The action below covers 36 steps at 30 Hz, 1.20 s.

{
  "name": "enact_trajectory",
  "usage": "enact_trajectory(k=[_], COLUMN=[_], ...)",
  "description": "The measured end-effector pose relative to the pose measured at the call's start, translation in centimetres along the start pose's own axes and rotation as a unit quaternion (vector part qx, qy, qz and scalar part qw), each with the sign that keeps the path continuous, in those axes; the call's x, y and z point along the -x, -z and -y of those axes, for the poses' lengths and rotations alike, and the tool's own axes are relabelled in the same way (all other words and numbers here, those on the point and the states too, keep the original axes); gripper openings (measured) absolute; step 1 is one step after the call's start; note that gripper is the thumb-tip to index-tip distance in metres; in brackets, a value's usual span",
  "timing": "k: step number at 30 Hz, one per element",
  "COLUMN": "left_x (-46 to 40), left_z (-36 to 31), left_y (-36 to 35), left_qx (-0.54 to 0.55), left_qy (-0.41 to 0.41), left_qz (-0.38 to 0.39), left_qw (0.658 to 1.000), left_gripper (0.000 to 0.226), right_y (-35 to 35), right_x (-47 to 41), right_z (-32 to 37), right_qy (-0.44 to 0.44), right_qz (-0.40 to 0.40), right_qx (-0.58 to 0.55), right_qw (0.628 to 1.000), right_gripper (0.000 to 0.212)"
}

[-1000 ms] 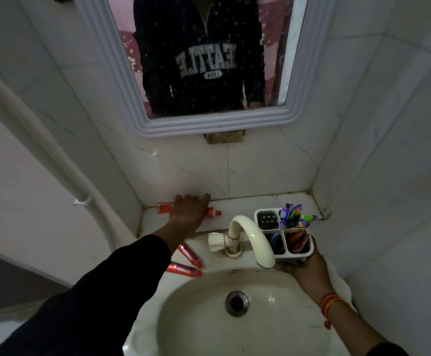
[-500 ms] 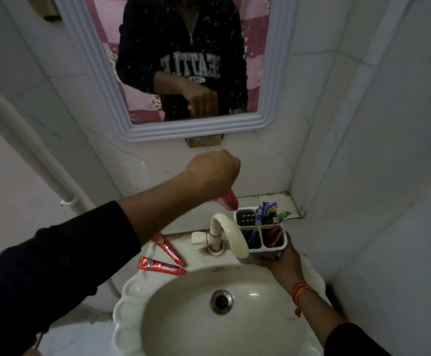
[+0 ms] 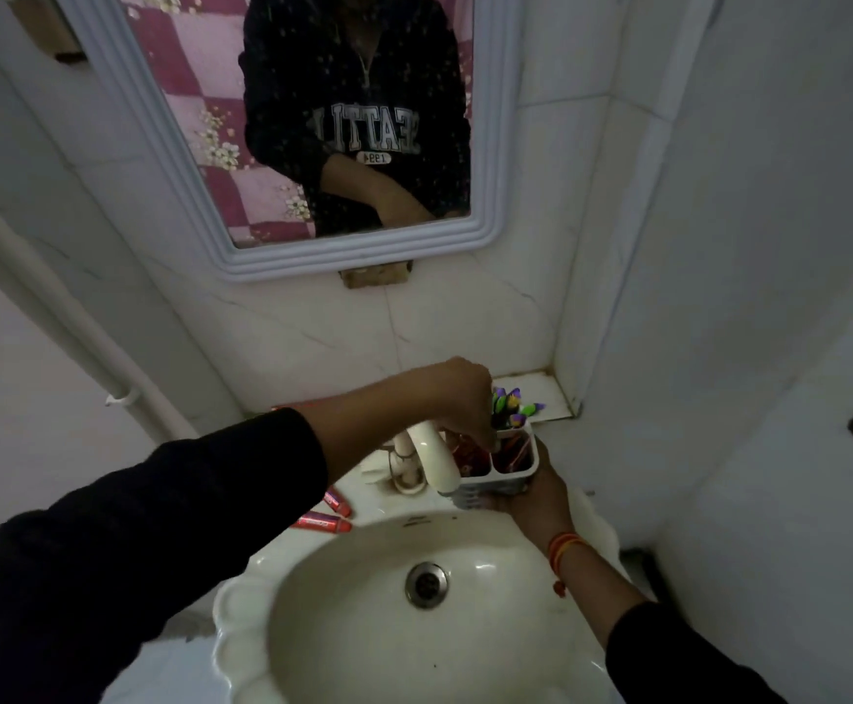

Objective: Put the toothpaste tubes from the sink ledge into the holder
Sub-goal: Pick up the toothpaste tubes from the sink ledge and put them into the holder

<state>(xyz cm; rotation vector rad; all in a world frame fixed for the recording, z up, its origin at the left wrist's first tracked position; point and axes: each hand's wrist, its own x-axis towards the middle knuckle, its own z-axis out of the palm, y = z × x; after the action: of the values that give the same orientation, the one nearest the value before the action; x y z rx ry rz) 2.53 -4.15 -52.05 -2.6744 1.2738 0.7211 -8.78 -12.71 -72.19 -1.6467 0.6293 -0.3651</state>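
Observation:
The white compartment holder (image 3: 518,474) stands at the sink's back right, beside the faucet. My right hand (image 3: 536,503) grips it from the front and below. My left hand (image 3: 460,398) is over it, fingers pointing down into the front-left compartment and pinched on a red toothpaste tube (image 3: 469,457) that stands inside. Another red item fills the front-right compartment. Two more red toothpaste tubes lie on the sink ledge left of the faucet, one (image 3: 338,503) angled and one (image 3: 324,524) nearly level; my left forearm hides part of them.
Purple and green toothbrushes (image 3: 508,410) stick up from the holder's back compartment. The cream faucet (image 3: 432,457) curves over the basin (image 3: 343,652), whose drain (image 3: 425,584) is below. A mirror (image 3: 312,256) hangs above, a tiled corner wall stands right, and a white pipe (image 3: 84,348) runs left.
My left hand picked a tube up off the back ledge, carried it right and lowered it into the holder's front-left compartment. My right hand kept hold of the holder.

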Motion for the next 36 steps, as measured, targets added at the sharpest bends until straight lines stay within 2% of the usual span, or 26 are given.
enact_trajectory(k=[3, 6, 8, 11, 12, 13, 14, 16, 17, 19, 24, 28, 29, 31, 34, 36], left_x=[0.1, -0.1, -0.4, -0.7, -1.1, -1.2, -1.4, -0.8, -0.7, -0.6, -1.7, -2.6, -2.6, -2.2, -1.6, -1.0], left_z=[3.6, 8.1, 11.2, 15.2, 16.5, 17.5, 18.6, 18.5, 18.6, 18.4, 18.6, 19.1, 19.2, 19.2, 18.2, 16.7], left_y=[1.0, 0.1, -1.6, -5.5, -7.0, -8.2, -9.7, -11.6, -12.7, -14.3, -16.6, -16.3, -15.8, -14.8, -12.9, -10.7], left_qx=[0.211, 0.340, 0.327, 0.270, 0.280, 0.269, 0.245, 0.241, 0.201, 0.200, 0.258, 0.301, 0.324, 0.356, 0.357, 0.364], left_qy=[0.007, 0.054, 0.106, 0.192, 0.214, 0.230, 0.215, 0.284, 0.298, 0.319, 0.353, 0.353, 0.351, 0.333, 0.270, 0.218], left_qz=[0.021, -0.075, -0.114, -0.086, -0.098, -0.062, -0.069, -0.058, -0.060, -0.069, -0.181, -0.196, -0.191, -0.185, -0.247, -0.295], left_qw=[0.977, 0.936, 0.932, 0.940, 0.931, 0.933, 0.943, 0.926, 0.931, 0.924, 0.881, 0.864, 0.857, 0.853, 0.859, 0.856], left_gripper=[0.040, 0.033, 0.025, 0.019, 0.015, 0.011, 0.012, 0.022, 0.027, 0.037, 0.062, 0.098, 0.096, 0.073, 0.032, 0.023], right_y=[0.0, -0.1, -0.1, -0.2, -0.2, -0.2, -0.2, -0.2, -0.1, -0.1, -0.2, -0.1, -0.1, -0.2, -0.1, -0.1], right_x=[-0.1, 0.0, 0.0, -0.2, -0.2, -0.2, -0.2, -0.1, -0.2, -0.3, -0.2, -0.1, 0.0, 0.1, 0.3, 0.4], right_z=[0.0, 0.0, -0.2, -0.5, -0.5, -0.6, -0.5, -0.4, -0.4, -0.6, -0.4, 0.0, 0.0, 0.2, 0.4, 0.6], right_qy=[-0.012, -0.009, -0.007, -0.001, -0.004, -0.005, -0.007, -0.001, -0.001, -0.005, -0.007, -0.007, -0.006, -0.006, -0.009, -0.007], right_qz=[-0.006, -0.010, -0.012, -0.007, -0.005, -0.005, -0.004, -0.001, -0.004, -0.001, 0.004, 0.006, 0.006, 0.006, 0.005, 0.005], right_qx=[-0.020, -0.001, 0.001, 0.009, 0.003, 0.001, 0.003, 0.012, 0.014, 0.010, -0.001, -0.016, -0.015, -0.009, -0.008, -0.005], right_qw=[1.000, 1.000, 1.000, 1.000, 1.000, 1.000, 1.000, 1.000, 1.000, 1.000, 1.000, 1.000, 1.000, 1.000, 1.000, 1.000], right_gripper=[0.078, 0.081, 0.084, 0.088, 0.088, 0.087, 0.087, 0.087, 0.087, 0.087, 0.088, 0.085, 0.085, 0.081, 0.078, 0.078])
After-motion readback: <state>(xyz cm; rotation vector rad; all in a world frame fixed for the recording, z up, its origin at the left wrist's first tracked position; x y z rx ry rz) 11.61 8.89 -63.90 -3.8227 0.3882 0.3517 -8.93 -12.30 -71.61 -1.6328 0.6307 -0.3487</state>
